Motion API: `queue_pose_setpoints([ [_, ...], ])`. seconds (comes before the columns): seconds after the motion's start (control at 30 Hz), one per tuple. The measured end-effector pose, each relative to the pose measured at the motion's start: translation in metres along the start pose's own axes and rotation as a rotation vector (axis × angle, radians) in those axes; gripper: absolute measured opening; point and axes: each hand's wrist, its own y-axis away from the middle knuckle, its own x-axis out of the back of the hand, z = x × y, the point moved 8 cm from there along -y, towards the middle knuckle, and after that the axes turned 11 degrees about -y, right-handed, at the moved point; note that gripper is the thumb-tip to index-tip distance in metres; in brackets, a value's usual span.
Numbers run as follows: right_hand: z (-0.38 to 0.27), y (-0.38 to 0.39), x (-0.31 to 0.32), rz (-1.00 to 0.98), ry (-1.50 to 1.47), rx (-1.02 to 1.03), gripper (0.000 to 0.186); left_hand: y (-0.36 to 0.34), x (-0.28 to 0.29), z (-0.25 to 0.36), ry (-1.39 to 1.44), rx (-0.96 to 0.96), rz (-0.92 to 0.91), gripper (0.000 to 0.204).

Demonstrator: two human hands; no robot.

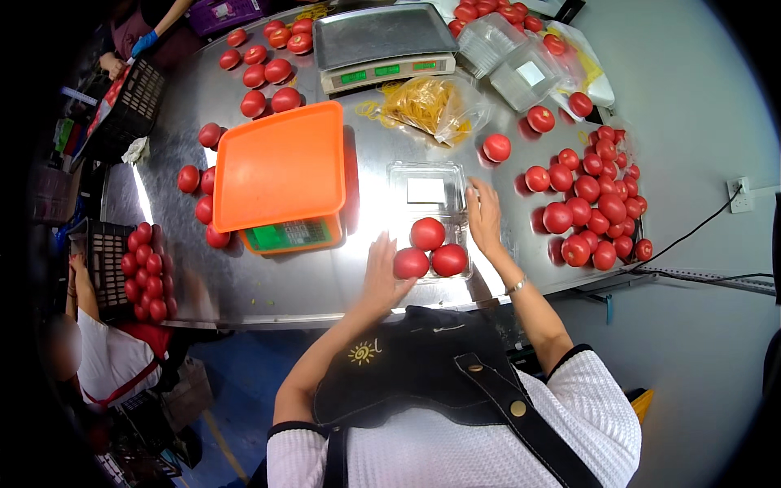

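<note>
An unlatched clear plastic clamshell box lies on the metal table in front of me, its lid folded back away from me with a white label on it. Three red tomatoes sit grouped in its near half. My left hand is at the box's left side, fingers stretched out, right against the leftmost tomato; I cannot tell if it presses on it. Along the right edge of the lid rests my right hand, its fingers extended and holding nothing that I can see.
To the left stands an orange-topped scale, with tomatoes around it. A silver scale, a bag of yellow rubber bands and stacked clear boxes are at the back. Many tomatoes cover the right side. Two co-workers handle black crates at left.
</note>
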Motion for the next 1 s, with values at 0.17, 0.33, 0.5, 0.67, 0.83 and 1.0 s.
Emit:
queue_pose_setpoints([
  [0.17,0.049,-0.028,0.002,-0.085,-0.765,-0.404,0.061,0.018,-0.022,-0.05,0.62,0.5,0.115,0.069],
  [0.33,0.069,-0.002,-0.005,-0.13,-0.76,-0.637,0.087,0.03,-0.022,-0.067,0.802,0.752,-0.011,0.072],
  [0.5,0.021,0.004,-0.01,-0.433,-0.864,-0.316,0.076,0.03,-0.026,-0.053,1.077,0.896,-0.192,0.081],
  [0.67,0.015,0.084,0.021,-0.359,-0.023,-0.018,0.045,0.055,-0.032,-0.055,1.044,0.992,-0.306,0.044],
  [0.83,0.08,0.145,0.02,-0.313,-0.687,-0.753,0.036,0.054,-0.032,-0.045,1.324,0.838,-0.204,0.036],
  [1.0,0.071,0.14,0.011,-0.212,-0.8,-0.812,0.02,0.058,-0.037,-0.052,1.325,0.868,-0.128,0.03],
])
